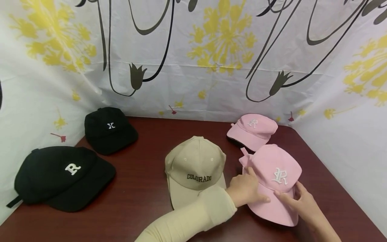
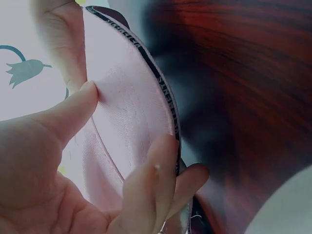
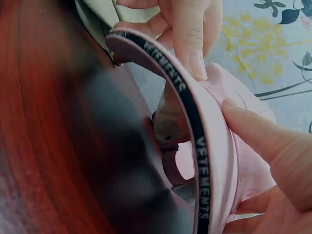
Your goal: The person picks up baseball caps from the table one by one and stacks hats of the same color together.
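The nearer pink cap (image 1: 273,161), with a white embroidered R, sits at the right of the table, its brim toward me. My left hand (image 1: 245,189) grips its left side, thumb on the brim. On the opposite side, my right hand (image 1: 303,203) holds the edge, with its thumb over the base of the brim. In the left wrist view, the pink brim (image 2: 129,83) has a black lettered edge band. The right wrist view shows the same band (image 3: 195,122) and the brim's hollow underside. A beige COLORADO cap (image 1: 193,168) stands beside my left forearm.
Behind is another pink cap (image 1: 254,129). At the left are a black cap with a white R (image 1: 57,174) and a black cap with a small white mark (image 1: 107,131). White patterned cloth (image 1: 193,90) hangs around the dark red table (image 1: 139,188).
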Demonstrator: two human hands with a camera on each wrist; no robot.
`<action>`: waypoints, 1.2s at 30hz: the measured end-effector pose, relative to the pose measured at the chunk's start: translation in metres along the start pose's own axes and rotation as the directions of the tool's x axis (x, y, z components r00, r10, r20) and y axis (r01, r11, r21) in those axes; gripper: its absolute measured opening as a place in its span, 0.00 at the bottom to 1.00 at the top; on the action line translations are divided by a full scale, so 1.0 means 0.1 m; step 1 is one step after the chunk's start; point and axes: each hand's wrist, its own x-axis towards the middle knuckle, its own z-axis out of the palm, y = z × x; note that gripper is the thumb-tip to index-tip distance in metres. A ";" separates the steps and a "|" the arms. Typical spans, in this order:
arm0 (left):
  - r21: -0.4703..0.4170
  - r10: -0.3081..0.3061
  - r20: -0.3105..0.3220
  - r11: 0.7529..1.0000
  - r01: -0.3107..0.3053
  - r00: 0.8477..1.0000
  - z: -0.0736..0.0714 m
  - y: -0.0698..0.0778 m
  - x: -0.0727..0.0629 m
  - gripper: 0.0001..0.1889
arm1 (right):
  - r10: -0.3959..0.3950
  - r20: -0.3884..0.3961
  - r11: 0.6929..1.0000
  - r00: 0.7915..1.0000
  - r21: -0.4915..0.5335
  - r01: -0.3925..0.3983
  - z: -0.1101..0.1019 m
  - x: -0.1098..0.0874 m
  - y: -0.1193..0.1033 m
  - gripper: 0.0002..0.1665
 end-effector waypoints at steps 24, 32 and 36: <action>-0.039 -0.024 0.017 0.999 0.025 1.000 0.11 -0.09 -0.03 0.53 | -0.074 0.035 0.996 0.997 -0.053 0.076 0.09 0.08 0.00 0.46; 0.000 -0.026 0.037 1.000 0.026 0.999 0.15 -0.11 -0.03 0.53 | -0.211 -0.031 0.970 0.977 -0.133 0.206 0.16 0.10 0.04 0.40; 0.025 -0.043 0.025 0.999 0.043 0.999 0.15 -0.12 -0.02 0.52 | -0.196 -0.024 0.969 0.980 -0.155 0.190 0.16 0.12 0.04 0.42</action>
